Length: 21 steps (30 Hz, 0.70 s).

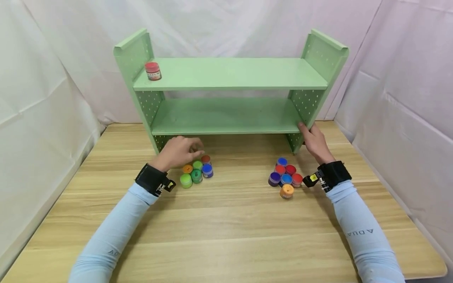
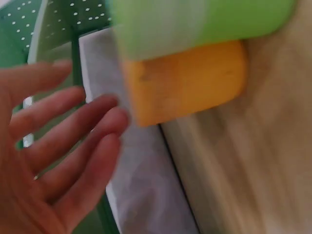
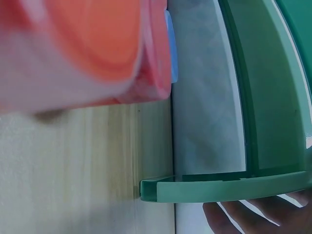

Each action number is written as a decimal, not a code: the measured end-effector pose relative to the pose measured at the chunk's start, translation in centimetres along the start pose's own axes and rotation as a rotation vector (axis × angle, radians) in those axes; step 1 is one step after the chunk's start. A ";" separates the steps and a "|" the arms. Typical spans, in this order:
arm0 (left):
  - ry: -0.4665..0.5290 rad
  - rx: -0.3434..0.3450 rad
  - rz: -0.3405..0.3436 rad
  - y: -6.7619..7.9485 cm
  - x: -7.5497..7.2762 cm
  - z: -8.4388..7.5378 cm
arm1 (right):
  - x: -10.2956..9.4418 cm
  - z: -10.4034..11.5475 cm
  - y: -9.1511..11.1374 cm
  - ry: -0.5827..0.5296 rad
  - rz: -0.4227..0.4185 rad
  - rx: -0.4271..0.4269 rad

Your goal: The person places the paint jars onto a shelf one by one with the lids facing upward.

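Note:
My left hand (image 1: 178,151) hovers over the left cluster of small paint jars, holding nothing; the left wrist view shows its fingers apart and loosely bent. Beneath and beside it stand an orange jar (image 1: 187,169), a light green jar (image 1: 185,181), a dark green jar (image 1: 196,176), a blue jar (image 1: 207,171) and a brown-red jar (image 1: 206,159). My right hand (image 1: 316,143) grips the right side panel of the green two-tier shelf (image 1: 226,116), thumb on the inner side and fingers (image 3: 248,217) along the outside.
One red-lidded jar (image 1: 153,71) stands at the left end of the shelf's upper board. A second cluster on the wooden table (image 1: 233,228) includes a purple jar (image 1: 274,179), a red jar (image 1: 297,180) and an orange jar (image 1: 287,191). White cloth (image 1: 226,27) hangs behind.

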<state>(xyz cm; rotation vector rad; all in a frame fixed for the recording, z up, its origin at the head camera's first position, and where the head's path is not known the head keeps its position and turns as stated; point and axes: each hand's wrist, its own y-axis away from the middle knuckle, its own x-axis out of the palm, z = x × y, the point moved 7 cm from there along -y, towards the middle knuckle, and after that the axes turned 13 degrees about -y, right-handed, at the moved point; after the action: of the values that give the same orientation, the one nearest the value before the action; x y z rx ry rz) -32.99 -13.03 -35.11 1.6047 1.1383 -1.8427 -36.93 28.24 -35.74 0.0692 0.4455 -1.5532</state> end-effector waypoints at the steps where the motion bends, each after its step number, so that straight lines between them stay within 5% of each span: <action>1: 0.001 0.009 0.051 0.1 0.6 -0.1 | 0.0 -0.1 0.0 -0.001 -0.001 0.003; 5: 0.003 0.045 0.140 0.3 2.0 -0.5 | -0.2 -0.3 0.3 0.000 -0.012 0.023; 21: 0.013 -0.044 0.117 -0.2 2.3 0.0 | -0.1 -0.3 -0.1 0.008 -0.018 0.009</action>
<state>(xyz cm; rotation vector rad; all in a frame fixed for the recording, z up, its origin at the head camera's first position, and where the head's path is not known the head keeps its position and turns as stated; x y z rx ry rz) -33.69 -12.46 -37.28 1.6250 1.0597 -1.7245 -37.07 28.38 -35.96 0.0785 0.4469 -1.5733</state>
